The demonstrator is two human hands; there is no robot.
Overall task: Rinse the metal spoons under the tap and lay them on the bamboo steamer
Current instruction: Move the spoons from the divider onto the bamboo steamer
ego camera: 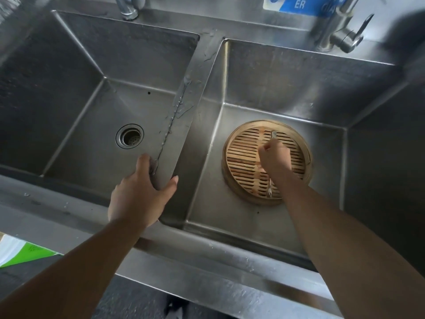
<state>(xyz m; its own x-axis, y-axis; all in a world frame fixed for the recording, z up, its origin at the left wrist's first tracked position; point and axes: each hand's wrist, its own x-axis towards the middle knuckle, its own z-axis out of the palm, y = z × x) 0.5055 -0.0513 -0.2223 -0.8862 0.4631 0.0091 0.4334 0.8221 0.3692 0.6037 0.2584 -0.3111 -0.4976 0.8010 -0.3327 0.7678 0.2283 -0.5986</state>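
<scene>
A round bamboo steamer (239, 155) sits on the floor of the right sink basin. My right hand (274, 158) hovers over its slats, fingers closed around a small metal spoon (274, 134) whose bowl sticks out toward the far side. A small metal fork (269, 188) lies on the steamer's near edge, partly under my wrist. My left hand (140, 194) rests on the steel divider between the basins, thumb on one side and fingers on the other, holding no utensil.
The double steel sink has a left basin with a round drain (130, 135). One tap (127, 6) stands behind the left basin, another tap (340, 33) behind the right. Water trails run along the divider (181, 107). A green and white item (20, 252) lies at lower left.
</scene>
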